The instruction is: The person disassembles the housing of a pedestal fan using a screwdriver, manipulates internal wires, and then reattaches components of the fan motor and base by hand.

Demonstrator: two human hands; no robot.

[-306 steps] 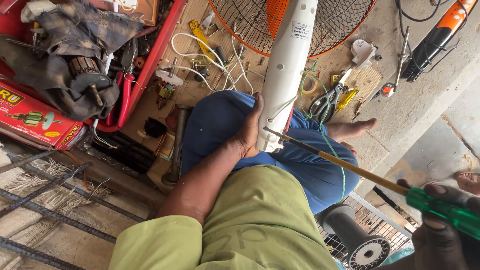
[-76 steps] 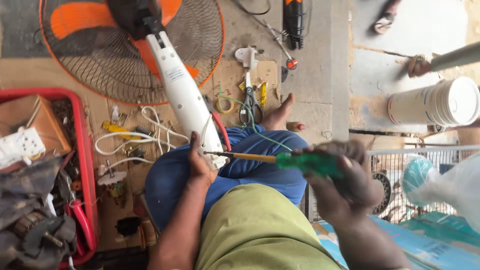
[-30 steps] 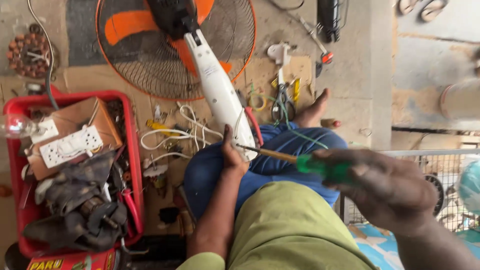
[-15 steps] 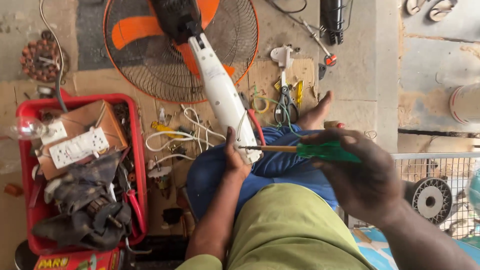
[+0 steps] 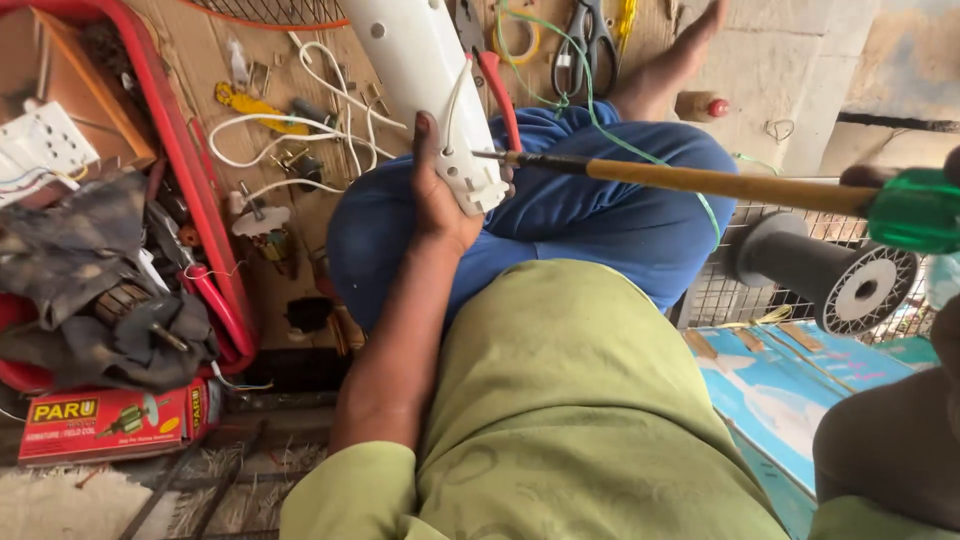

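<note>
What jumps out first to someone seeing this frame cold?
Centre frame, the left hand grips the lower end of a white fan column over the blue-trousered lap. A long screwdriver with a green handle, held at the right edge by the right hand, meets that end with its tip. At left, a red crate holds grey rags and parts.

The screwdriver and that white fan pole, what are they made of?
The screwdriver looks like a dark metal tip, a shaft in a dull yellowish-brown sleeve, and a see-through green plastic handle, glossy where light hits it. The white fan pole, held by the left hand, looks like smooth moulded plastic: even colour, rounded edges, small holes. It could be painted metal underneath; I cannot tell.
</note>
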